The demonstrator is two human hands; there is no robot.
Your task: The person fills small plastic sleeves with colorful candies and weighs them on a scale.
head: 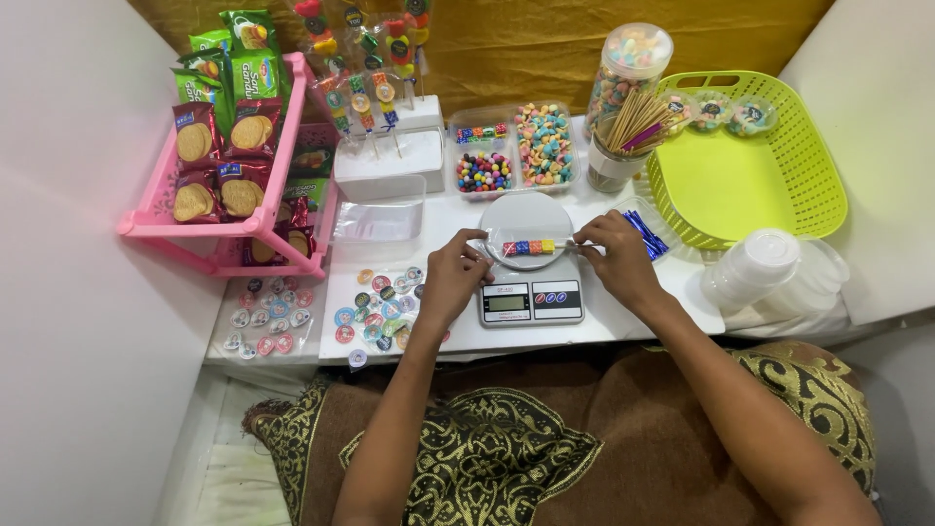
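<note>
View, single: head-worn camera, set above the seated person's lap and facing steeply down and forward across the white worktop [623, 326]. Range: near; both forearms entered from 6 o'clock. Frame centre: a kitchen scale [531, 292]. At 10 o'clock stood a pink rack [156, 226]; at 2 o'clock a green basket [813, 180]; at 12 o'clock a yellow cloth backdrop [545, 44]. No second view was recorded, so nothing was shared.
</note>
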